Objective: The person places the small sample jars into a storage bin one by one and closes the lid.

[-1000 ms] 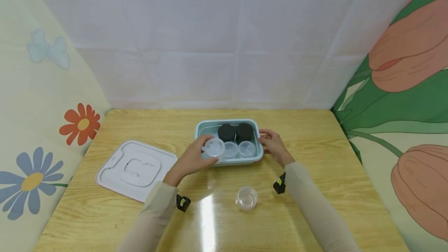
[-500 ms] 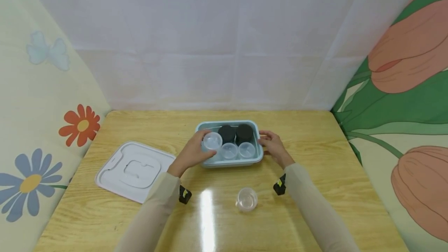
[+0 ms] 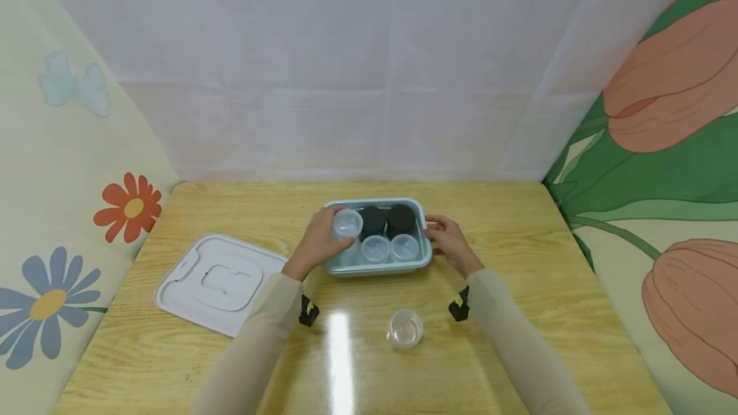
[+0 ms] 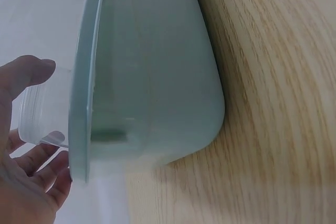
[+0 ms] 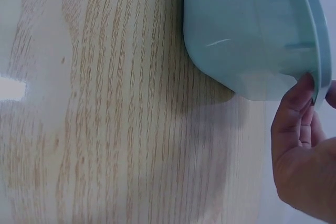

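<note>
My left hand (image 3: 318,241) holds a clear plastic jar (image 3: 348,224) with a ridged top between thumb and fingers, over the left end of a light blue box (image 3: 378,270). In the left wrist view, the lower part of this jar (image 4: 47,108) is hidden behind the box's rim. At the opposite end, my right hand (image 3: 452,242) pinches the rim, its fingers (image 5: 296,98) against the outer wall. Two clear jars (image 3: 376,248) stand in the box's front row. Behind them are two jars with black tops (image 3: 400,218).
A flat white lid (image 3: 225,284) lies on the wooden table to the left. Another clear jar (image 3: 405,328) stands on the table in front of the box. A white cloth (image 3: 369,82) hangs behind, with flower-printed cloths on both sides.
My left hand has carried the clear jar backward and slightly left, toward the box's back-left corner. The nearest front-row jar in the box has shifted slightly. My right hand stays at the rim.
</note>
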{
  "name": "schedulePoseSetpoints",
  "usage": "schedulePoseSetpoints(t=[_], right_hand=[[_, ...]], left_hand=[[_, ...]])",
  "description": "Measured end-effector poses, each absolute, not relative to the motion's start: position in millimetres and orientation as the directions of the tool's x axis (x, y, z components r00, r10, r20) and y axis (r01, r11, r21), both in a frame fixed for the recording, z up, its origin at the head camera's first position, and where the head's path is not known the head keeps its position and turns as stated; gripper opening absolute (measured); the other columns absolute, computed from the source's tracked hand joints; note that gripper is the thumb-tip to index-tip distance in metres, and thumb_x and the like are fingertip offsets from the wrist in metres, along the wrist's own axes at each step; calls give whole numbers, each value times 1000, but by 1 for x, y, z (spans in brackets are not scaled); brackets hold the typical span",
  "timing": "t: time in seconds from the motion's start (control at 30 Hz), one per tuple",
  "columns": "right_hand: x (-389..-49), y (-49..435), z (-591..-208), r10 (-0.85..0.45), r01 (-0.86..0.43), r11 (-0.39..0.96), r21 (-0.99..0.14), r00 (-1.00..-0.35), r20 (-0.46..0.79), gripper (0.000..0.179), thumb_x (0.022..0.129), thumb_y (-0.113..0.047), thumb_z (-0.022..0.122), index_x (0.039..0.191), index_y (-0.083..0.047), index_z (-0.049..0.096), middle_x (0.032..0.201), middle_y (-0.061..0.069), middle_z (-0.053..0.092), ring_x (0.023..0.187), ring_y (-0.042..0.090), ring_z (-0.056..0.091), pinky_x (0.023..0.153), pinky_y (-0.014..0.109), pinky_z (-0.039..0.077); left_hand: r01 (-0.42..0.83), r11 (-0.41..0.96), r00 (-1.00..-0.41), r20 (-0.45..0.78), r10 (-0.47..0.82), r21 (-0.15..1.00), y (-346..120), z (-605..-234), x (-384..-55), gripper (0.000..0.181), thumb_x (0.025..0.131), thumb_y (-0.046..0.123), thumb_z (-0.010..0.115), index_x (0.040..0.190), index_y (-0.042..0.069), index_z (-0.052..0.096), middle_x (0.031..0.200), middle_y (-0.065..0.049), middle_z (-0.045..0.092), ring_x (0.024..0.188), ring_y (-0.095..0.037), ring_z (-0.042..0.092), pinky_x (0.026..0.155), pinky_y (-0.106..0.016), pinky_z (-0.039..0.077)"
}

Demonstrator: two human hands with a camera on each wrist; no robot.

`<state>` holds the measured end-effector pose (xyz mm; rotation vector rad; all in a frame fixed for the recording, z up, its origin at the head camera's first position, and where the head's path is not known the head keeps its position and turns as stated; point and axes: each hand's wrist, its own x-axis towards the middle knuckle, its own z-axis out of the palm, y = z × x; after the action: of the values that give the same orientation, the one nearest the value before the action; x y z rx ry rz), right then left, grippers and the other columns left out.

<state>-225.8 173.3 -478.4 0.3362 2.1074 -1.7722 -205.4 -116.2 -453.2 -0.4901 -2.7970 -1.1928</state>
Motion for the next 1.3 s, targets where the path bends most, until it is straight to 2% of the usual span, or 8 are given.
schedulePoseSetpoints(t=[0.27,0.47,0.67,0.87,1.0,1.3], right_hand=[[-224,173,-479,-48,407,181,-895,-906,-421,44,95,-9,53,139,-10,44,129,17,54,88,14,58,66,28,52],[-224,174,-479,-57,400,185,-898,-907,-416,45,95,-9,53,139,-9,44,130,18,53,86,13,60,67,29,53],[-225,174,-477,-55,401,185,-897,-908,-416,44,96,-10,53,139,-9,44,130,18,53,86,14,60,68,31,53],[-224,172,-475,-57,401,189,-896,-907,-418,44,96,-10,52,139,-9,44,128,18,54,89,15,60,69,31,54],[-224,171,-474,-53,405,198,-893,-905,-422,43,96,-10,52,139,-10,44,129,18,54,89,16,60,70,32,54],[-225,171,-475,-53,398,193,-897,-909,-414,43,96,-9,52,138,-8,45,127,17,55,88,14,60,68,31,53]], left_hand=[[307,729,-952,214,221,612,-117,-461,-215,66,70,19,79,124,-5,50,112,-23,58,102,-38,53,88,-53,45],[296,770,-955,202,218,565,-119,-466,-219,68,72,23,78,128,-2,50,115,-22,58,107,-40,53,89,-56,41],[292,807,-956,156,247,513,-119,-468,-224,69,75,26,76,134,2,49,120,-21,55,114,-38,48,87,-55,40],[300,822,-954,143,263,484,-119,-467,-226,68,73,25,77,130,-1,50,121,-22,54,114,-38,47,87,-55,40],[298,840,-954,104,282,454,-120,-466,-227,67,76,26,75,132,-1,48,125,-21,51,116,-38,46,90,-56,39],[310,890,-949,48,312,334,-117,-469,-231,71,79,30,74,136,-2,44,131,-21,47,120,-37,42,93,-54,38]])
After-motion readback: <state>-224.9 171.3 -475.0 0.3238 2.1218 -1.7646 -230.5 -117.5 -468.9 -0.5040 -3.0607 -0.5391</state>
